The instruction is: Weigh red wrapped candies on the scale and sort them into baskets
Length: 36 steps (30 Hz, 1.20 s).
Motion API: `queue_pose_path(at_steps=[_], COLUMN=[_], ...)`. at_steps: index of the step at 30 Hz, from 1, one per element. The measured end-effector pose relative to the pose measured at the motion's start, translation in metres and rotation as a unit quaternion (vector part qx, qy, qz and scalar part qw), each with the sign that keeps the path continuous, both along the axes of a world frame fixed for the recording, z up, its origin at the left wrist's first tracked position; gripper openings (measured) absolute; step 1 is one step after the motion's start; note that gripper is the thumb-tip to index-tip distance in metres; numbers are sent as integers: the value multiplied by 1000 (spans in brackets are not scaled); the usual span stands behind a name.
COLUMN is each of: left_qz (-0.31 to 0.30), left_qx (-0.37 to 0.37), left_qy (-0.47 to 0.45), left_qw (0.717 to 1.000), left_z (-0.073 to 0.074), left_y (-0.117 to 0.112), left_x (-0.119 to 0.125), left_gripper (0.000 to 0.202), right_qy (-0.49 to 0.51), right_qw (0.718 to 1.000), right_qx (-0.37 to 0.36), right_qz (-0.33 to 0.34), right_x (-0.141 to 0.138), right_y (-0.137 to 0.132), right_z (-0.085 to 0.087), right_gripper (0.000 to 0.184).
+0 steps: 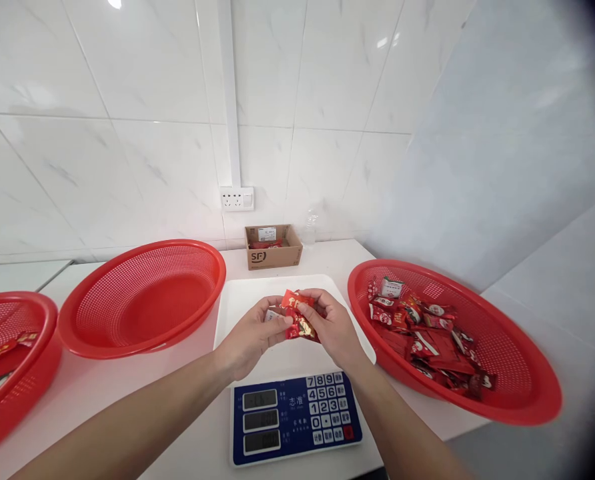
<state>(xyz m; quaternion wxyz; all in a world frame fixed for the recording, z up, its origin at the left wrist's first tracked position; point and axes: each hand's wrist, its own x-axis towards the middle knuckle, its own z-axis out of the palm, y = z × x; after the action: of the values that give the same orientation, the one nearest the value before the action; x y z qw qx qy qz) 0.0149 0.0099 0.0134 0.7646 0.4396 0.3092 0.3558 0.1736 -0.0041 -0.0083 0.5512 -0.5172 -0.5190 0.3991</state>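
Both my hands meet above the white pan (247,300) of a digital scale. Red snack packets (301,323) with yellow and white print are gripped between them; how many is hard to tell. My left hand (254,333) pinches their left side with thumb and fingers, and a bit of white wrapper shows by its fingertips. From the right, my right hand (335,328) presses its thumb on the front of the packets, its fingers curled behind them. Below lies the blue keypad panel (296,419) of the scale, with three small displays.
On the right stands a red mesh basket (522,373) holding many red packets (437,347). An empty red basket (147,300) is at the left, beside another basket (32,353) with a few packets. A cardboard box (275,257) and a clear bottle (309,227) stand by the wall.
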Motion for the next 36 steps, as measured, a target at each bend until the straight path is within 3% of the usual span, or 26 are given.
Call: queue_pose_path(at_steps=[4, 10, 19, 36], left_qz=[17, 56, 9, 15], left_qx=[11, -39, -2, 78], left_qy=[11, 7, 31, 103], left_qw=[1000, 998, 999, 992], left_z=[-2, -6, -7, -9], left_y=[4, 4, 2, 0], left_x=[1, 2, 4, -10], left_gripper=[22, 10, 37, 39], right_qy=[-69, -83, -148, -90], right_qw=[996, 996, 987, 995], right_qx=[20, 26, 63, 34], right_qz=[54, 1, -17, 34], right_x=[0, -1, -9, -13], right_y=[-1, 0, -2, -3], right_z=[1, -5, -5, -7], right_gripper=[27, 30, 27, 30])
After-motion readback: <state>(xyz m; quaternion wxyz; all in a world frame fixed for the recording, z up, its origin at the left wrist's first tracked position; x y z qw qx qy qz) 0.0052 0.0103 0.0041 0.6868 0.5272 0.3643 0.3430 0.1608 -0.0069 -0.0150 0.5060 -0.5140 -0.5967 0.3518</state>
